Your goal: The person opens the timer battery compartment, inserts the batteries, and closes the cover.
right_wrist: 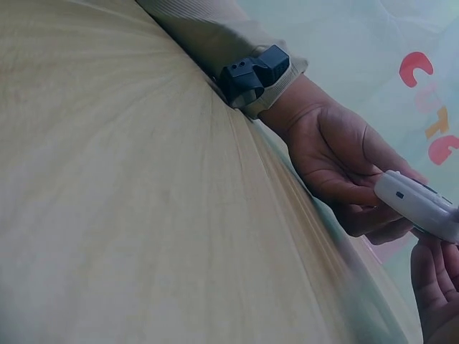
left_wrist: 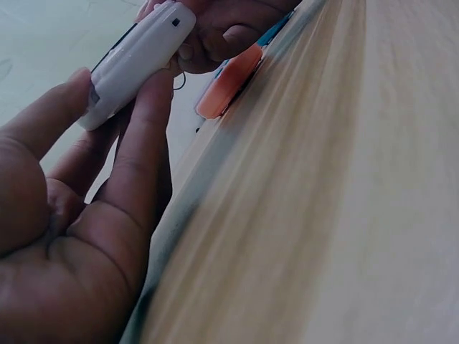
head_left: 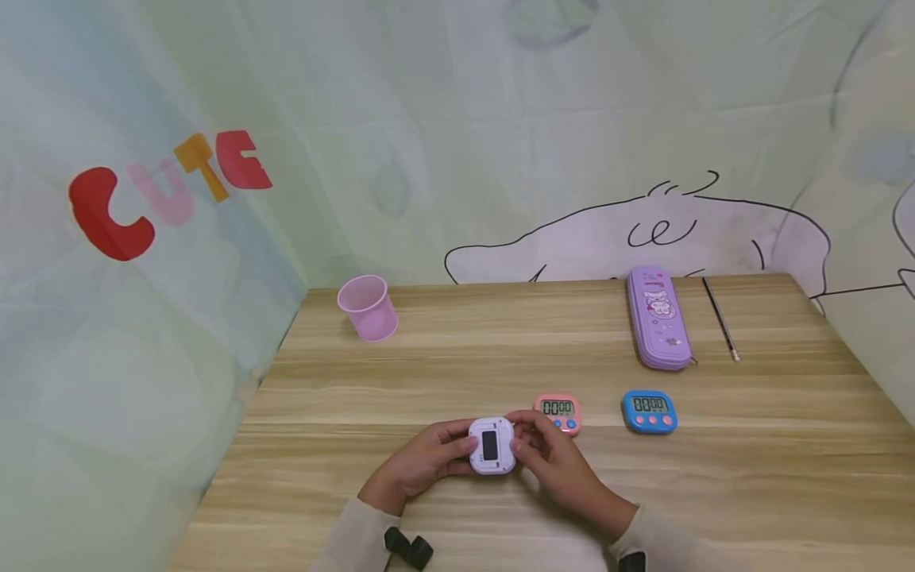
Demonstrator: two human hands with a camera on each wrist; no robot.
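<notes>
A white digital timer is held above the table by both hands, its back with a dark rectangle facing up. My left hand pinches its left edge, thumb on the back and fingers beneath, as the left wrist view shows. At the opposite edge, my right hand pinches it between thumb and fingers. A pink timer lies face up just behind the right hand, which partly covers it. Farther right sits a blue timer, also face up, showing zeros.
At the back left of the wooden table stands a pink cup. A purple pencil case lies at the back right, with a dark pencil beside it. A printed curtain hangs behind the table.
</notes>
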